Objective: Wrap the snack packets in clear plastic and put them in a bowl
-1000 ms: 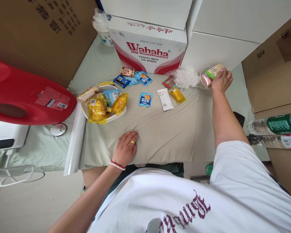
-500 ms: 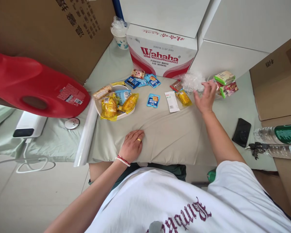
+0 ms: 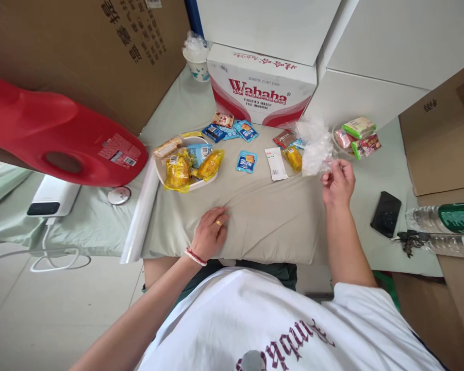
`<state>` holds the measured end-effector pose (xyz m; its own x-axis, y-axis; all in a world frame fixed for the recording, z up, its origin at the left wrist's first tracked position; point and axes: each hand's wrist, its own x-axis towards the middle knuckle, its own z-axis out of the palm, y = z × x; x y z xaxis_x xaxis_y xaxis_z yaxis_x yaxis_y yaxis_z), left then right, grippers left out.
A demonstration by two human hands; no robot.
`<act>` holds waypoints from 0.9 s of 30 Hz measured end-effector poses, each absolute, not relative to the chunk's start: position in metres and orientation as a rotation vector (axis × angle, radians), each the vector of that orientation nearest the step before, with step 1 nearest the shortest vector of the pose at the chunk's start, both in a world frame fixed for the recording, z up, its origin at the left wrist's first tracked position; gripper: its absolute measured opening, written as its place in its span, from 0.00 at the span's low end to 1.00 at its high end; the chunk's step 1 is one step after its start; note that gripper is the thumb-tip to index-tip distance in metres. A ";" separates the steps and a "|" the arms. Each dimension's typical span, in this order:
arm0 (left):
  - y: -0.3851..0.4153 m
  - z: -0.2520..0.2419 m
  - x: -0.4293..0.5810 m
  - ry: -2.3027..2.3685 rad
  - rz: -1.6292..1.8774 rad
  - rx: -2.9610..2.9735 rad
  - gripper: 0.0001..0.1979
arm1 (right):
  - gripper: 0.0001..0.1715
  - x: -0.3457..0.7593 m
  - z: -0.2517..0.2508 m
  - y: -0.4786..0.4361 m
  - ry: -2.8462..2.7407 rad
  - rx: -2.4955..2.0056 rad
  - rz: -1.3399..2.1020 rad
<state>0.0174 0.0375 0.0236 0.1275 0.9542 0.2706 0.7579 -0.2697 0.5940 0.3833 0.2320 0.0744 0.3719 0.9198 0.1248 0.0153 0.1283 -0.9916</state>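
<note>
My right hand [image 3: 338,183] pinches the edge of a crumpled clear plastic bag [image 3: 315,147], which stretches out to the left of the fingers. Partly beneath the bag lie a yellow snack packet [image 3: 293,157] and a red-brown packet [image 3: 284,138]. Just left of these is a white packet [image 3: 276,164]. My left hand [image 3: 210,233] rests palm down on the cloth near the table's front edge, holding nothing. Beyond it, a blue snack packet [image 3: 246,162] lies alone. A white bowl [image 3: 193,186] at the left holds yellow and blue packets.
Behind stands a Wahaba-style printed water carton [image 3: 261,90]. A red jug [image 3: 62,139] and a plastic roll [image 3: 141,216] are at the left. At the right are a bowl of snacks [image 3: 342,141], a black phone [image 3: 385,214] and bottles [image 3: 458,215]. Several blue packets [image 3: 226,132] lie by the carton.
My right hand has closed on the plastic bag and drawn it toward me, pulling it out longer. The bowl at the right shows more fully. My left hand stays in place.
</note>
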 end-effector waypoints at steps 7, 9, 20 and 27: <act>0.054 0.054 0.073 1.258 1.080 1.019 0.18 | 0.24 0.338 0.048 0.104 -0.696 -1.252 1.381; 0.063 0.057 0.097 1.061 1.049 0.761 0.29 | 0.22 0.316 0.042 0.085 -0.760 -1.276 1.415; 0.068 0.038 0.113 1.241 1.036 0.532 0.19 | 0.20 0.283 0.048 0.096 -0.952 -1.358 1.272; 0.075 0.049 0.087 0.983 1.223 0.345 0.13 | 0.23 0.290 0.042 0.086 -0.875 -1.356 1.318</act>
<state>0.0865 0.0754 0.0492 0.0121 0.8968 -0.4423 -0.6241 0.3523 0.6974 0.2900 0.0865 0.0424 0.1411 0.9585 -0.2477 -0.1436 -0.2277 -0.9631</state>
